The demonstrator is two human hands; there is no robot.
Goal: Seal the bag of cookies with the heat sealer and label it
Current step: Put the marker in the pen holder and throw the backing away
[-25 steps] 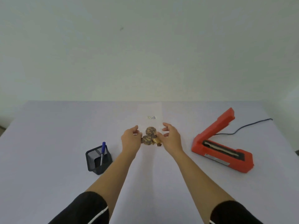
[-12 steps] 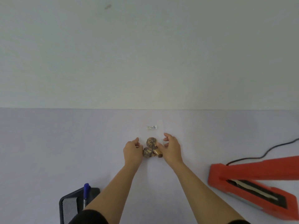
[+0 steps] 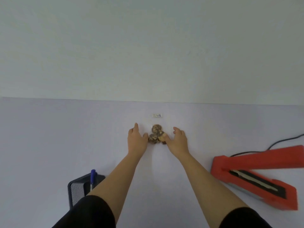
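Fingers of left hand (image 3: 137, 139) and right hand (image 3: 178, 139) spread, flanking round marbled cookies (image 3: 156, 134); grasp unclear.

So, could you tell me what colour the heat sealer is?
The heat sealer is red-orange, seen in the head view.

The pale lilac table (image 3: 49, 137) carries the bag of cookies (image 3: 156, 134) near its centre, a small white label (image 3: 157, 115) at 12 o'clock, the open red heat sealer (image 3: 256, 176) at 4 o'clock, a black mesh pen holder (image 3: 79, 188) at 8 o'clock.
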